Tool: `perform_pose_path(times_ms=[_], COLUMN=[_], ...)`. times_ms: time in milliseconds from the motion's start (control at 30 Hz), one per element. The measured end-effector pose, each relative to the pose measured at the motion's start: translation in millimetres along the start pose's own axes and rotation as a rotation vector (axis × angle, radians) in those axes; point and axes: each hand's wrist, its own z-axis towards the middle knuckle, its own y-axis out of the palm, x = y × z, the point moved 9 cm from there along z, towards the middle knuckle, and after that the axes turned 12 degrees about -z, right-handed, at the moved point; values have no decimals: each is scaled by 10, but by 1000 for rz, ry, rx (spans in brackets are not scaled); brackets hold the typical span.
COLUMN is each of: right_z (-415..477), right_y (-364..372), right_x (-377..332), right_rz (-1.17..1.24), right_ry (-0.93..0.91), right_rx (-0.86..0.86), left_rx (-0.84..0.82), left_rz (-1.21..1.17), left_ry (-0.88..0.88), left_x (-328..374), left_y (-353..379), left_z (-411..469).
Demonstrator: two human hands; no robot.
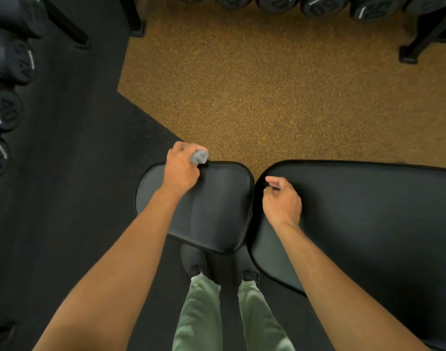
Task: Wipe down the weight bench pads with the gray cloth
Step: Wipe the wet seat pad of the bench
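1. The left hand grips the bunched gray cloth, pressing it at the far edge of the small seat pad.
2. The right hand is loosely curled and holds nothing, over the near end of the long back pad.
3. No streaks show what has been wiped. The work seems early, with the long back pad probably left to do.

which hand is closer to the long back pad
Right. The right hand is over the long back pad, at its end by the gap. The left hand grips the gray cloth at the far edge of the smaller seat pad.
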Motion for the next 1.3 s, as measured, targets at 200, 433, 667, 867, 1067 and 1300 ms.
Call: perform_pose_path(times_ms=[200,433,667,867,1067,1300], right_z=[-10,-25,-24,-25,0,30], right_y=[22,98,112,115,90,45], right_x=[53,-31,-64,-57,-37,-23], right_rz=[-6,8,-12,-16,-34,-26], right_ry=[12,-12,-21,-11,-15,-12], right_rx=[3,-5,-20,-29,-29,-10], left_rx=[-174,-554,-233,475,321,-78], left_rz=[46,-56,-304,-121,17,47], left_ry=[91,167,63,-357,-385,-49], left_x=[394,702,421,-648,-625,433], left_y=[917,1557,692,-817,-400,885], left_z=[-676,-2102,-1972,-927,-306,-303])
